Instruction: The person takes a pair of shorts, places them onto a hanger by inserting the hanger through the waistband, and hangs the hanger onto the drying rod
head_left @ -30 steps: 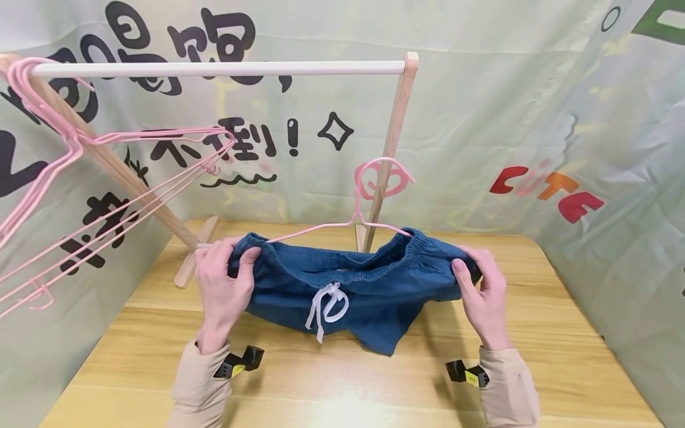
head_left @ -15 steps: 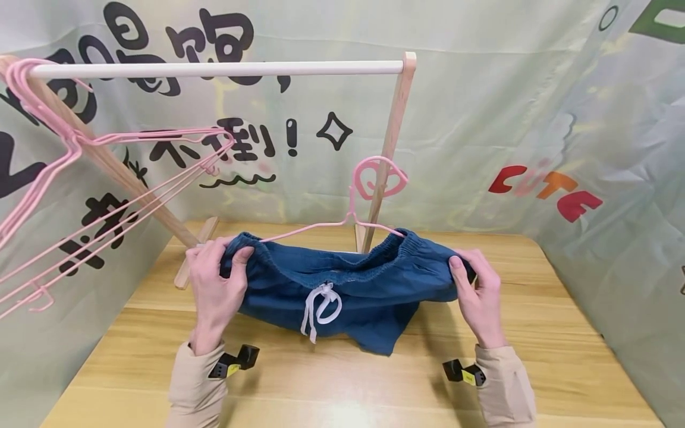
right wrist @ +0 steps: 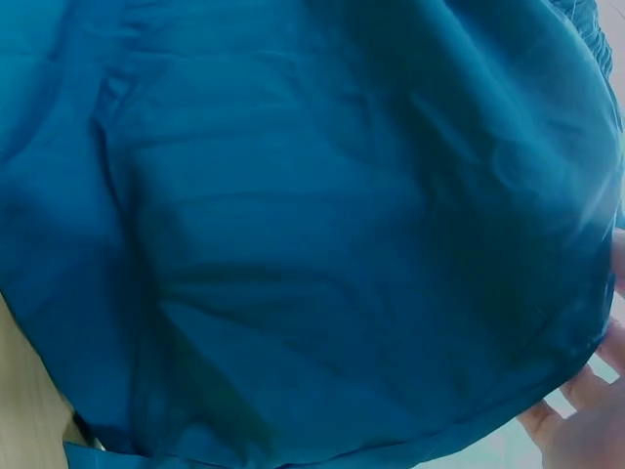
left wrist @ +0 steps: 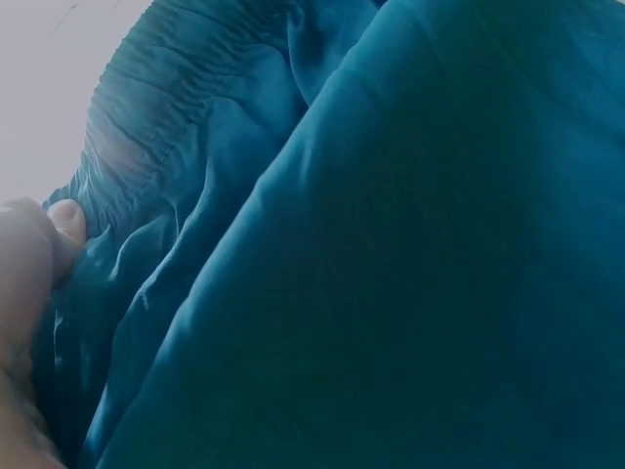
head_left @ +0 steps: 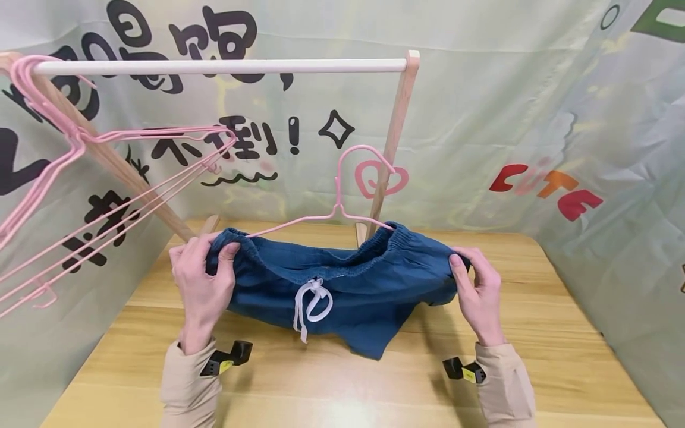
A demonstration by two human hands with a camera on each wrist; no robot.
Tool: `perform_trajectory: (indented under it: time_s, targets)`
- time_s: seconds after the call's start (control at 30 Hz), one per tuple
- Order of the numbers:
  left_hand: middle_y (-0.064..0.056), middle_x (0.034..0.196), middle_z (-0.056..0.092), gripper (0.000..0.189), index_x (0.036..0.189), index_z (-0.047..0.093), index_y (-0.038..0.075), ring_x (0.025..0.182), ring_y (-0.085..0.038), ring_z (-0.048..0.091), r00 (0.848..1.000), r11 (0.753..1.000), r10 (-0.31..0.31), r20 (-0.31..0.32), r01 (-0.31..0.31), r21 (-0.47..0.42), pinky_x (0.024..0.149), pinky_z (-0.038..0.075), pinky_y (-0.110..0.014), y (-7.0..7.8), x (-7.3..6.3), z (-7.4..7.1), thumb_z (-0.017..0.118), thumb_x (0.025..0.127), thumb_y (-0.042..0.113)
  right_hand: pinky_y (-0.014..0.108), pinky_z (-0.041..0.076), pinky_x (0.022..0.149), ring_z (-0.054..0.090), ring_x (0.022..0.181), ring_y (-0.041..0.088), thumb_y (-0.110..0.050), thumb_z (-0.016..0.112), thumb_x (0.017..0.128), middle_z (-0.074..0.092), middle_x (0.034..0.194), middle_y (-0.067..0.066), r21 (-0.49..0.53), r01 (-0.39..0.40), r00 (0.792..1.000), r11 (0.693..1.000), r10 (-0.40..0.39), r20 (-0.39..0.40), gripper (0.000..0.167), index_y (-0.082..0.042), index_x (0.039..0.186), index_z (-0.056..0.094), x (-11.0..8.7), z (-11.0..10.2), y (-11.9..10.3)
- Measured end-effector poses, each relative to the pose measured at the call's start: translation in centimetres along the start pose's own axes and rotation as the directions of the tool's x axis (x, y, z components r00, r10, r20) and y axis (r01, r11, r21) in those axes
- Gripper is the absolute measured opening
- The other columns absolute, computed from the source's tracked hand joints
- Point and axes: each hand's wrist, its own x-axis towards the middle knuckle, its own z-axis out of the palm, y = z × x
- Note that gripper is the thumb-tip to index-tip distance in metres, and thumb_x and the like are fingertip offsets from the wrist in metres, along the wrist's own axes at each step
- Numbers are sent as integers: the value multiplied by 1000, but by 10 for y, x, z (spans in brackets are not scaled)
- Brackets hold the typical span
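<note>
Dark blue shorts point(head_left: 353, 297) with an elastic waistband and a white drawstring point(head_left: 314, 300) are held up over the table in the head view. A pink hanger point(head_left: 338, 205) has its shoulders inside the waistband, its hook standing above. My left hand point(head_left: 206, 282) pinches the waistband at the left side, thumb in front; the left wrist view shows that thumb point(left wrist: 68, 230) on the gathered fabric. With thumb and fingers my right hand point(head_left: 478, 291) grips the fabric at the right side. In the right wrist view the right fingers point(right wrist: 586, 386) lie at the cloth's edge.
Behind the shorts stands a wooden rack with a white rail point(head_left: 225, 66). Several pink hangers point(head_left: 69, 134) hang at its left end. The wooden table point(head_left: 535, 333) lies below, with printed curtains point(head_left: 481, 119) around it.
My left hand has moved left with its side of the waistband. The hanger has shifted left and its hook stands higher. My right hand has hardly moved.
</note>
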Motion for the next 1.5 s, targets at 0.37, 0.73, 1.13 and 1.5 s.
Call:
perform_trajectory:
  time_s: [0.37, 0.73, 1.13, 1.5]
  targets:
    - [-28, 84, 69, 57, 94, 70, -8, 79, -37, 56, 999, 1000, 5, -50, -4, 19, 91, 22, -24, -3, 6, -8, 63, 96, 48, 15, 44, 89, 59, 98, 3, 4, 52, 101, 65, 108, -18, -19, -94, 991, 995, 96, 93, 24, 5, 118, 68, 12, 8, -5]
    - [-28, 80, 64, 65, 92, 69, -9, 78, -38, 50, 990, 998, -14, -141, 23, 65, 95, 19, -27, -8, 10, -19, 62, 94, 56, 14, 41, 96, 57, 103, -4, -6, 54, 103, 71, 111, 13, -115, -29, 985, 993, 48, 168, 23, -1, 119, 70, 51, 30, -13]
    - [-30, 82, 57, 61, 95, 67, -11, 85, -39, 43, 980, 990, -58, -191, 81, 116, 102, 15, -32, -7, 11, -27, 63, 95, 51, 28, 41, 115, 56, 130, 24, -18, 48, 107, 58, 139, 18, 62, -244, 938, 968, 219, 269, 42, -4, 147, 46, 109, 72, -21]
    - [-29, 83, 57, 61, 96, 68, -9, 91, -40, 43, 972, 985, -68, -225, 101, 137, 106, 14, -32, -8, 12, -30, 63, 94, 51, 52, 40, 115, 54, 134, 29, -20, 46, 107, 54, 142, 19, 196, -255, 937, 947, 193, 291, 43, -7, 149, 43, 141, 106, -12]
